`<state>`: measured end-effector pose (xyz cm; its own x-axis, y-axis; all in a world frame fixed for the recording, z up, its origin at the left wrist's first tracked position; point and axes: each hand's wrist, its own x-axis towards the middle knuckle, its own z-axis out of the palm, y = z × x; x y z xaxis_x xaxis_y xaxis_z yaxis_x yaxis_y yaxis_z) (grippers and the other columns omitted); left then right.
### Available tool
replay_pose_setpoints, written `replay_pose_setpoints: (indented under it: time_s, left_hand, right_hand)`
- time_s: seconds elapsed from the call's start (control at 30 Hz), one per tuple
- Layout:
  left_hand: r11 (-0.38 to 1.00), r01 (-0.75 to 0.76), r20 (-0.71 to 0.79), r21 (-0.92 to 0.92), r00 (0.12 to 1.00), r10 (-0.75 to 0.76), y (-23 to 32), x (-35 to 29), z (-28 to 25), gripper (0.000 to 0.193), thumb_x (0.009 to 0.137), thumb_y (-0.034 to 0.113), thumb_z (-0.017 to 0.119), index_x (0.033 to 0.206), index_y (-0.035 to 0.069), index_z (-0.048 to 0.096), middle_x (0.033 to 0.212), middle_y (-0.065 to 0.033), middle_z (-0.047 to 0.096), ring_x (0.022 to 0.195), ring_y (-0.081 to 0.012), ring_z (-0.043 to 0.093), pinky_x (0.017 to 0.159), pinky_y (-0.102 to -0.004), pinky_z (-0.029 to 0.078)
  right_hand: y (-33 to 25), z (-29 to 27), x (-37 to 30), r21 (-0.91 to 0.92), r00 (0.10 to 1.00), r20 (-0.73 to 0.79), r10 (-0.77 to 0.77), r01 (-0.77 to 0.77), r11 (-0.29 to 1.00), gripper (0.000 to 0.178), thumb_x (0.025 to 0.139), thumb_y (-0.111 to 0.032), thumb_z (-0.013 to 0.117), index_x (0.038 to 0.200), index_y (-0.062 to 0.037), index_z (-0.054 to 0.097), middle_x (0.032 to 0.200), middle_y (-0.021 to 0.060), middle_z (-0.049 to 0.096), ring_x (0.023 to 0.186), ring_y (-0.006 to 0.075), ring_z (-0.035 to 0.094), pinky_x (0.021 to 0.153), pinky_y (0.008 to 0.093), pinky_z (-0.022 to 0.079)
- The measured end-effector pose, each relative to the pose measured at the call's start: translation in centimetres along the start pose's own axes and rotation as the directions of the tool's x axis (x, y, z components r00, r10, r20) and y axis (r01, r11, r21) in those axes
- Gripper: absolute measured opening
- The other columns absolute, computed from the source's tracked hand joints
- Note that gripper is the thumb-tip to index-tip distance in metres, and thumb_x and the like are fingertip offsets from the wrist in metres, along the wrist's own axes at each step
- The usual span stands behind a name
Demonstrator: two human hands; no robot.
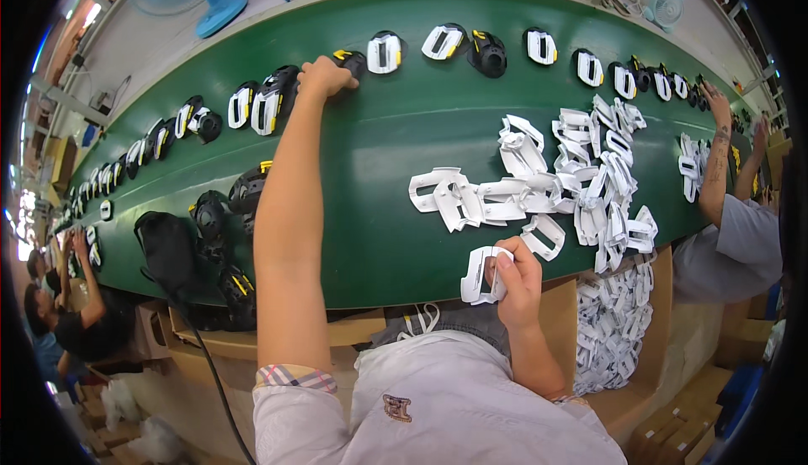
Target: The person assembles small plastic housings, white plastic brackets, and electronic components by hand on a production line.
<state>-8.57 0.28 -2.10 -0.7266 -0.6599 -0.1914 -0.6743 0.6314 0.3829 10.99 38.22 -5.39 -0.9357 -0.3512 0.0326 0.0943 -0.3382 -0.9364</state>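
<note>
My left hand (325,76) reaches across to the far row on the green work surface. Its fingers close over the edge of a black shell with a yellow tab (350,63); the palm side is hidden. Close to my body, my right hand (520,284) pinches a white plastic frame (481,265) with an oblong opening, thumb on top. Beyond it lies a loose pile of similar white frames (526,187). Right of my left hand sits a black shell fitted with a white frame (385,53). Left of my forearm are several bare black shells (209,215).
A black bag-like object (165,250) with a cord lies left. A cardboard box (665,313) full of white frames stands at the near right. Co-workers reach in on both sides, one hand (716,103) at the right. A blue fan (220,12) stands beyond the green surface.
</note>
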Motion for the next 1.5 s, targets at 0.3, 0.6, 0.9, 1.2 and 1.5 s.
replay_pose_setpoints:
  time_s: [0.3, 0.6, 0.9, 1.2, 1.5]
  left_hand:
    - [0.663, -0.438, -0.117, -0.607, 0.875, 0.47, -1.5, -12.9, 0.3, 0.084, 0.054, 0.018, 0.086, 0.121, -0.004, 0.04, 0.111, -0.02, 0.056, 0.1, -0.0277, 0.059, 0.088, -0.0352, 0.047]
    - [0.286, -0.302, -0.14, -0.909, 0.87, 0.474, -1.5, -28.9, 7.6, 0.085, 0.056, 0.02, 0.09, 0.121, 0.0, 0.038, 0.108, -0.0144, 0.056, 0.099, -0.0205, 0.058, 0.086, -0.0329, 0.048]
    - [-0.086, 0.012, -0.034, -0.996, 0.853, 0.52, -1.5, -29.6, 7.2, 0.041, 0.081, 0.008, 0.068, 0.114, -0.002, 0.045, 0.106, -0.0089, 0.057, 0.098, -0.0123, 0.055, 0.083, -0.0263, 0.046]
    - [0.062, -0.49, -0.394, -0.869, 0.763, 0.512, -1.9, -29.6, 9.2, 0.032, 0.077, 0.014, 0.073, 0.096, -0.002, 0.053, 0.079, -0.0079, 0.064, 0.068, -0.0096, 0.058, 0.062, -0.0226, 0.045]
    - [-0.058, -0.557, -0.352, -0.828, 0.437, 0.828, -3.3, -26.2, 5.9, 0.072, 0.068, 0.032, 0.077, 0.124, -0.003, 0.049, 0.122, -0.0196, 0.054, 0.124, -0.0277, 0.045, 0.103, -0.0409, 0.034]
  right_hand:
    - [-1.2, 0.0, 1.3, -0.036, 0.987, -0.085, -0.14, 0.137, 0.99, 0.016, 0.093, -0.015, 0.054, 0.097, 0.0006, 0.053, 0.079, 0.0016, 0.056, 0.067, 0.0051, 0.047, 0.06, 0.0185, 0.037]
    - [-3.3, 4.5, 5.3, -0.106, 0.959, -0.049, -0.278, 0.272, 0.956, 0.024, 0.083, 0.001, 0.067, 0.106, 0.0058, 0.062, 0.088, 0.0044, 0.061, 0.079, 0.0077, 0.056, 0.067, 0.0204, 0.044]
    - [-1.6, 3.0, 4.5, -0.4, 0.932, -0.025, -0.362, 0.322, 0.858, 0.03, 0.084, -0.01, 0.068, 0.11, 0.0027, 0.062, 0.098, 0.0044, 0.059, 0.081, 0.0083, 0.055, 0.073, 0.0219, 0.044]
    - [-2.0, 1.8, 3.0, -0.079, 0.987, 0.099, -0.123, 0.131, 0.988, 0.026, 0.085, -0.008, 0.065, 0.106, 0.0056, 0.059, 0.09, 0.0065, 0.065, 0.08, 0.0095, 0.059, 0.072, 0.0245, 0.048]
    - [-4.4, 1.1, 3.7, -0.511, 0.672, 0.573, -0.469, 0.74, 0.437, 0.034, 0.056, 0.001, 0.072, 0.089, -0.0084, 0.067, 0.092, 0.0059, 0.067, 0.097, 0.027, 0.059, 0.083, 0.0354, 0.047]
